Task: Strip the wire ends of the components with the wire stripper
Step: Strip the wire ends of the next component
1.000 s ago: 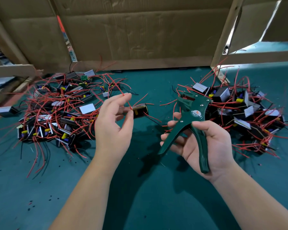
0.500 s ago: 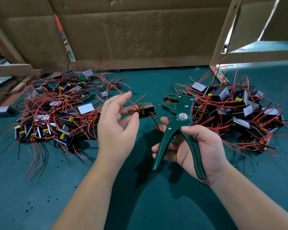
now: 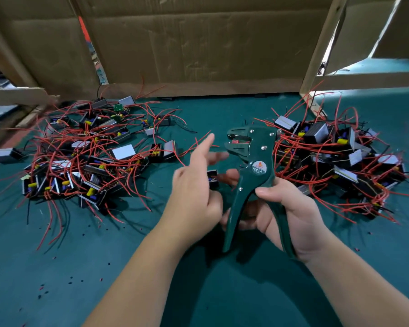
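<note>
Gripping the dark green metal wire stripper [image 3: 257,166] in the right hand [image 3: 291,208], thumb over one handle and fingers behind the other, handles spread wide, jaws parted and pointing up and away. Holding a small black box-shaped component [image 3: 212,179] in the left hand [image 3: 194,192], just left of the tool's pivot and almost touching it. Forefinger stretched toward the jaws, other fingers blurred, so cannot tell how the pinch sits or where the wire end lies.

Compared with a second ago: tool brought in from beside the right-hand heap of red-wired black components [image 3: 340,156], stood upright, gap between the hands closed. Most likely means feeding the wire end into the jaws, with the squeeze not yet made.

Left of the grip, the other heap of like components [image 3: 92,161]. Nearer than that heap, specks of cut insulation [image 3: 69,282] on the teal table mat [image 3: 128,267].
</note>
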Available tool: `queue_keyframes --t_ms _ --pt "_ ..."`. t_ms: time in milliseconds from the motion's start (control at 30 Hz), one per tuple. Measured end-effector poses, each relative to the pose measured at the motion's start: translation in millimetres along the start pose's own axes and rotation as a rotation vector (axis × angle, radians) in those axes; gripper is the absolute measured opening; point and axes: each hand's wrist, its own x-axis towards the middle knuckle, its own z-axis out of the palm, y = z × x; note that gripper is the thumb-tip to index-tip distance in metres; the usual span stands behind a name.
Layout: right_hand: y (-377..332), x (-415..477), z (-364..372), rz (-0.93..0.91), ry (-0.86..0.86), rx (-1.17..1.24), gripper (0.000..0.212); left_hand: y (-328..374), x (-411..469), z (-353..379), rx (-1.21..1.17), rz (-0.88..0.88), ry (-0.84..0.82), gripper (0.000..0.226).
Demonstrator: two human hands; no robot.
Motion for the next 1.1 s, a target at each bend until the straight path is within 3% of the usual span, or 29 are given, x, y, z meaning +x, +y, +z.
queue_keyframes --t_ms 100,200,300,433,567,767,900,1100 --pt "-7 -5 1 0.007 -0.086 0.037 0.073 -11 0 2 0.162 -0.042 -0.15 0.076" --pt "-14 -11 1 -0.005 -0.135 0.076 0.072 -10 5 -1 0.457 0.064 -0.145 0.024" --pt "-21 -15 0 -0.019 -0.147 0.092 0.074 -8 6 -1 0.606 0.082 -0.168 0.024" --pt "-27 -16 -3 -0.039 -0.12 0.108 0.075 -5 6 -5 0.213 0.127 -0.101 0.022" --pt "-32 -16 -5 -0.069 -0.115 0.187 0.07 2 5 -9 -0.235 0.023 -0.053 0.023" --pt "-36 -15 -9 -0.134 -0.054 0.148 0.084 -1 5 -12 -0.16 -0.062 -0.067 0.019" --pt "-37 -14 -11 -0.195 0.068 0.103 0.075 -13 7 -16 -0.089 -0.18 -0.035 0.015" --pt "-18 -7 -3 0.082 0.118 0.064 0.063 -4 11 -21 -0.343 -0.171 0.198 0.018"
